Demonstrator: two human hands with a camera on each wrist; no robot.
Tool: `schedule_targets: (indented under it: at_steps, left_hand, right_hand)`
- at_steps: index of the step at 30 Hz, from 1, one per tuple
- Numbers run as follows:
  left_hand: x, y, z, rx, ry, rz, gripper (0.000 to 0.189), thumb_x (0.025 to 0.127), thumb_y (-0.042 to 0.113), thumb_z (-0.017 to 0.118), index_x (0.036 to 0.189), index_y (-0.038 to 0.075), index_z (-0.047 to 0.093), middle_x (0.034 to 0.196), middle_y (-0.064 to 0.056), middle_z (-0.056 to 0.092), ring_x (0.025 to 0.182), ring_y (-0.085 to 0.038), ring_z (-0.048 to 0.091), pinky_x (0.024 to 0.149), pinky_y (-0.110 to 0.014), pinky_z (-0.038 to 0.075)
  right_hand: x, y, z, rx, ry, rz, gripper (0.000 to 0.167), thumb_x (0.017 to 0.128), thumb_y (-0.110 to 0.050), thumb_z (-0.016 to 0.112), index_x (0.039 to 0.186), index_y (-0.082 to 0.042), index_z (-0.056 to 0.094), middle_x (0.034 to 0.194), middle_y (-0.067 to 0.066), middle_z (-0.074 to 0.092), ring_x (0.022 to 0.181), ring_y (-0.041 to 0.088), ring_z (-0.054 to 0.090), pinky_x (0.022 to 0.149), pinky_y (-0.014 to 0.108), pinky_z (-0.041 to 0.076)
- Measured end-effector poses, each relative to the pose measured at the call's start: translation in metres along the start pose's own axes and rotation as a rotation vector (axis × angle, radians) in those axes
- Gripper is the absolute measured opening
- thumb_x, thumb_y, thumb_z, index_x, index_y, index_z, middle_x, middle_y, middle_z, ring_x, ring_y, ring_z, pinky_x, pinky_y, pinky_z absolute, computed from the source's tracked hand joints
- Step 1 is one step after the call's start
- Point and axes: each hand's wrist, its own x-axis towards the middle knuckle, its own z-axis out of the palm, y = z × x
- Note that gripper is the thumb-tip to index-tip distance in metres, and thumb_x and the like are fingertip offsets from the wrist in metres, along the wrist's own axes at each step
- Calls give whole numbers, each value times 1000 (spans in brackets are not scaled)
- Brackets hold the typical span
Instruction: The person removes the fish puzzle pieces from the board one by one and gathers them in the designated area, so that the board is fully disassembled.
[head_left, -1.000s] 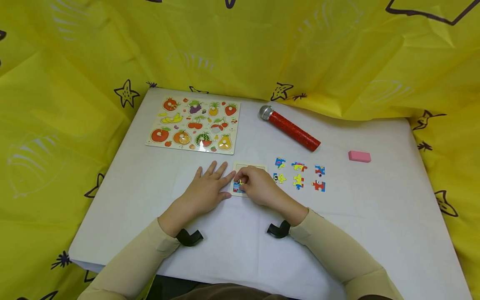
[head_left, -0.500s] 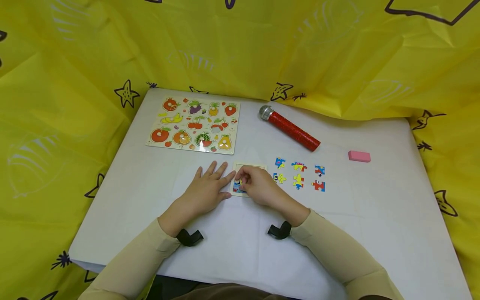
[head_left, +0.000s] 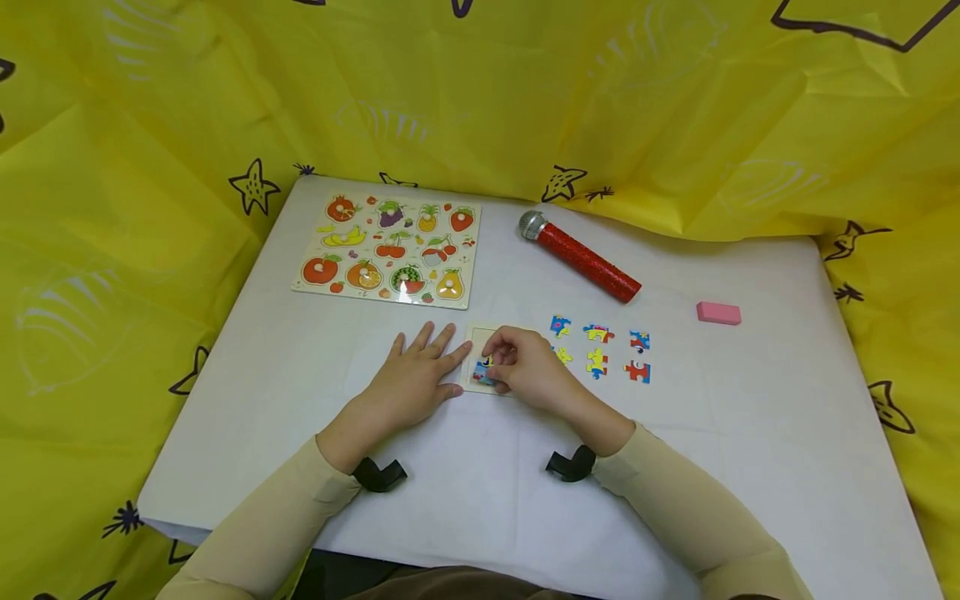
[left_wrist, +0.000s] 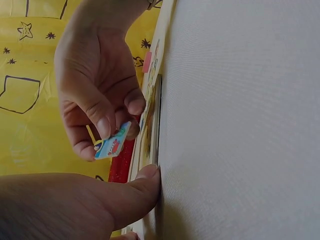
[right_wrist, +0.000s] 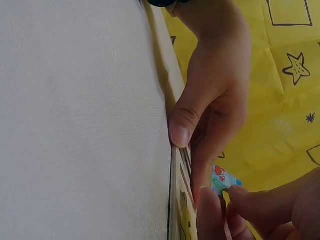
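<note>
My right hand (head_left: 528, 367) pinches a jigsaw piece (left_wrist: 112, 142) between thumb and fingertips. A red crab on blue shows on that piece, which is tilted and raised over the small wooden puzzle tray (head_left: 476, 335) in the wrist views. My left hand (head_left: 412, 379) lies with fingers spread beside the tray; its index fingertip and thumb touch the tray's left edge. Part of the tray is hidden under the right hand. To the right lie several loose jigsaw pieces (head_left: 597, 363) in two rows, one partly covered by the right hand.
A fruit peg puzzle board (head_left: 386, 252) lies at the back left of the white table (head_left: 750, 467). Behind the loose pieces is a red glitter microphone (head_left: 588, 262). A pink block (head_left: 718, 313) sits farther right. Yellow cloth (head_left: 480, 100) hangs behind the table.
My right hand has shifted slightly right with the jigsaw piece pinched in it, away from the tray's left side. My left hand has stayed in place.
</note>
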Motion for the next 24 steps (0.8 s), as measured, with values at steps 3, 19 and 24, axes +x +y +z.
schedule_targets:
  at_steps: [3, 19, 24]
  left_hand:
    - [0, 0, -1, -3, -8, -2, 70, 105, 48, 67, 167, 29, 41, 180, -8, 25, 168, -44, 17, 127, -78, 19]
    - [1, 0, 1, 12, -31, -17, 72, 105, 48, 66, 169, 31, 37, 181, -6, 21, 168, -43, 15, 129, -76, 18]
    - [1, 0, 1, 13, -35, -18, 72, 105, 47, 67, 169, 31, 36, 181, -6, 21, 169, -42, 14, 129, -76, 18]
  right_hand:
    - [-3, 2, -4, 29, 5, 19, 18, 93, 5, 77, 107, -5, 72, 88, 9, 62, 73, 19, 67, 67, 34, 66]
    - [-28, 15, -42, 22, 55, 139, 21, 95, 4, 77, 114, -3, 78, 97, 13, 61, 77, 23, 72, 70, 34, 67]
    - [-35, 21, -53, 45, 81, 170, 22, 94, 4, 77, 116, 1, 75, 98, 14, 63, 76, 21, 74, 71, 34, 67]
